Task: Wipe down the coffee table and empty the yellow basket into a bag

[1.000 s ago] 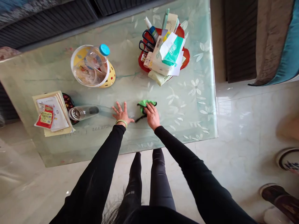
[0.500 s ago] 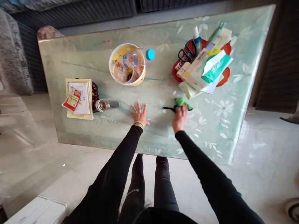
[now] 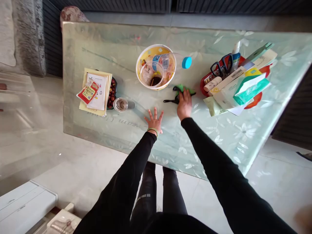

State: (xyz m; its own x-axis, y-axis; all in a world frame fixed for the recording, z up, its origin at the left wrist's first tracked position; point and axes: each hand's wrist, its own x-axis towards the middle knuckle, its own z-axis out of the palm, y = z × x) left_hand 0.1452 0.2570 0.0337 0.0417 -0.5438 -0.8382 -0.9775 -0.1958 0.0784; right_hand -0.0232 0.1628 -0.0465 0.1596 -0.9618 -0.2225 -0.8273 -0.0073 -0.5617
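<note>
My left hand (image 3: 154, 123) lies flat on the glass-topped table (image 3: 131, 139), fingers spread, with a ring and a pale green bangle showing. My right hand (image 3: 184, 105) presses a green and black cloth (image 3: 181, 88) against the tabletop, its fingers over the cloth and a black strap trailing to the left. This cloth sits between a yellow-and-white bucket (image 3: 138, 70) and a red tray (image 3: 203, 85). In the bucket are a plastic bottle with a blue cap (image 3: 187, 62), a clear cup and wrappers.
Scissors (image 3: 222, 65), a spray bottle, boxes and a green tissue pack (image 3: 252, 88) crowd the red tray. To the left stand a clear glass (image 3: 120, 104), a dark container of reddish-brown fruit (image 3: 112, 94), and papers (image 3: 97, 97) topped by a red packet (image 3: 88, 92). Dark sofas line the far side.
My right hand has slid the cloth leftward and away from me, closer to the bucket. My left hand stays spread on the table. The whole view has shifted and turned a little.
</note>
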